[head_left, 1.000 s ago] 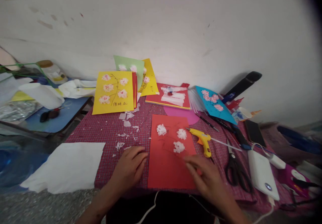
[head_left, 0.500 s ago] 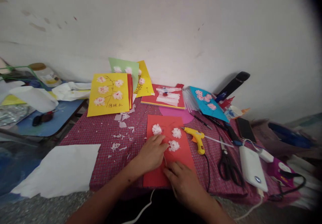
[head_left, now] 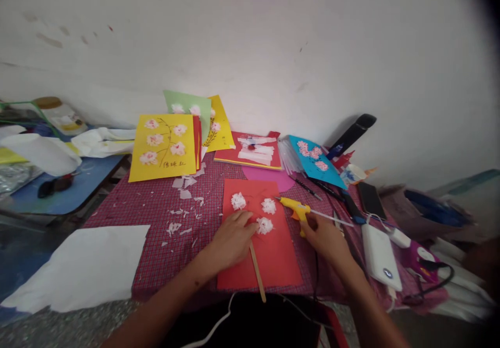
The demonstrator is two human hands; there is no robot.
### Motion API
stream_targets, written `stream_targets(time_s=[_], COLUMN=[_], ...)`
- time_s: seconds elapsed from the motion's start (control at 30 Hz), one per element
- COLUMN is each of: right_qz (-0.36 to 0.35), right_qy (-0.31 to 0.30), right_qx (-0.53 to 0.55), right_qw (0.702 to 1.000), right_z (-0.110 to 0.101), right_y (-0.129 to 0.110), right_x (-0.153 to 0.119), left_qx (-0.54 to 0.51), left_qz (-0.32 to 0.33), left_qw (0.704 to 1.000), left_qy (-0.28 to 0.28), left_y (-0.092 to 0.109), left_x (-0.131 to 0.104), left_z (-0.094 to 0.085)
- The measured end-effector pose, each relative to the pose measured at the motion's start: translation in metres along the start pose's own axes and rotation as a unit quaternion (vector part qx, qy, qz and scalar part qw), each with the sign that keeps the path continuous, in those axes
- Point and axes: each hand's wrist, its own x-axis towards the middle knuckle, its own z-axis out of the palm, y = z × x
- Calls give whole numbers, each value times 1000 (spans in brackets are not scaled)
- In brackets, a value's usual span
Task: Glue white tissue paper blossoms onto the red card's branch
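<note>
A red card [head_left: 276,262] with white, pink-tinged paper flowers [head_left: 269,206] lies before me. My left hand [head_left: 233,238] rests on its left half, fingers laid flat between the flowers; what is beneath the palm is hidden. From under that hand a flat wooden stick [head_left: 258,274] runs down past the card's near edge. At the card's right side my right hand [head_left: 327,238] is closed on the handle of a yellow glue gun [head_left: 296,207]. The gun's nozzle points left, close to the right-hand flower, and a clear glue stick [head_left: 332,218] juts from its back.
Finished flower cards in yellow [head_left: 162,150] and blue [head_left: 318,160] stand at the back near the wall. Paper scraps [head_left: 174,228] litter the cloth to the left, beside a large white sheet [head_left: 82,264]. A white power bank [head_left: 380,259] and a phone [head_left: 371,200] lie right.
My right hand has left the wooden stick and moved right onto the glue gun's handle. The stick now lies exposed on the card. My left hand has stayed on the card.
</note>
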Motion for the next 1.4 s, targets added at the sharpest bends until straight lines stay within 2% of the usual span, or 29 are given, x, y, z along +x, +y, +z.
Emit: stream_targets(time_s=[0.07, 0.27, 0.33, 0.4, 0.5, 0.53, 0.6, 0.73, 0.8, 0.87, 1.07, 1.2, 1.3, 1.4], right_qz=[4, 10, 10, 21, 47, 53, 56, 50, 47, 32, -57, -140, -192, -235], right_qy=[-40, -29, -24, -13, -33, -52, -91, -149, -174, -192, -259, -222, -199, -197], right_qx=[35, 101, 167, 325, 561, 593, 621, 645, 633, 600, 388, 185, 26, -92], right_qw=[999, 994, 986, 945, 826, 802, 776, 748, 753, 776, 883, 947, 960, 947], right_z=[3, 6, 2, -4, -17, -23, -35, -55, -62, -68, -82, -90, -95, -96], right_y=[-2, -1, 3, 5, 2, -2, -11, -33, -44, -54, -83, -106, -124, -140], right_x=[7, 10, 7, 4, 1, 2, 6, 19, 25, 31, 47, 56, 59, 58], left_qx=[-4, -17, -22, -28, -29, -28, -20, 6, 12, 13, 12, -6, -13, -16], left_qz=[-5, -12, -7, -2, 0, -3, -7, -2, 4, 8, 12, 14, 19, 19], left_qw=[1000, 999, 999, 999, 999, 999, 999, 999, 999, 999, 999, 999, 999, 999], left_qy=[6, 31, 35, 34, 32, 33, 35, 35, 33, 30, 29, 30, 26, 24], left_y=[-2, -6, -6, -6, -4, -3, -2, -2, -3, -4, -6, -8, -9, -9], left_x=[-2, -6, -6, -6, -3, -2, -1, -1, -3, -4, -7, -10, -12, -14], left_z=[3, 6, 6, 6, 6, 6, 7, 10, 10, 11, 14, 16, 16, 18])
